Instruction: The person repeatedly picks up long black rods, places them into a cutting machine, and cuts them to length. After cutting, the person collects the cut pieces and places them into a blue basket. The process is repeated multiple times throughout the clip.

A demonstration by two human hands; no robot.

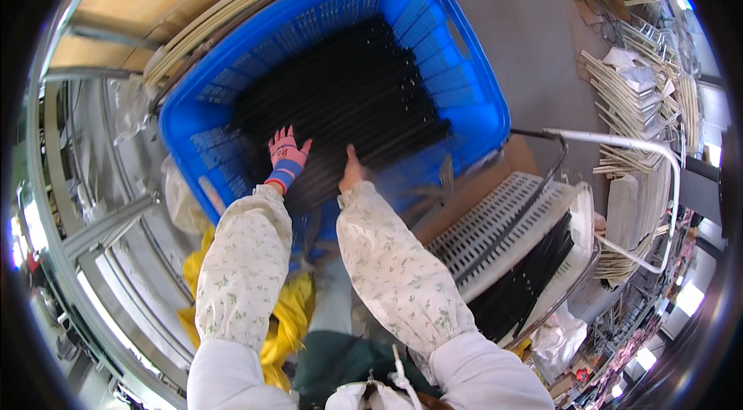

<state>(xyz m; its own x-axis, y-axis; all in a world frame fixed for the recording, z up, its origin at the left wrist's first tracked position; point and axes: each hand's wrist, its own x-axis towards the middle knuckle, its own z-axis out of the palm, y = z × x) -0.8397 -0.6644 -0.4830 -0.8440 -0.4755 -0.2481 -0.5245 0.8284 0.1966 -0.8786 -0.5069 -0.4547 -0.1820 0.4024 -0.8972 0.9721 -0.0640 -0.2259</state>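
Note:
A large blue plastic basket (473, 70) stands before me, with a thick layer of long thin black rods or tubes (342, 90) lying side by side in it. My left hand (287, 157), in a pink and blue knit glove, rests at the near left part of the black pieces with its fingers spread. My right hand (352, 171) looks bare and is at their near edge, thumb up; its other fingers are hidden, so a hold on any piece cannot be made out. Floral sleeve covers are on both forearms.
At the right, a white slotted basket (493, 224) holds more black pieces (516, 282) beside a bent metal tube frame (667, 154). Stacks of cream-coloured tubes (615, 96) lie farther right. Metal racking (110, 224) stands at left, and yellow cloth or plastic (293, 311) is below my arms.

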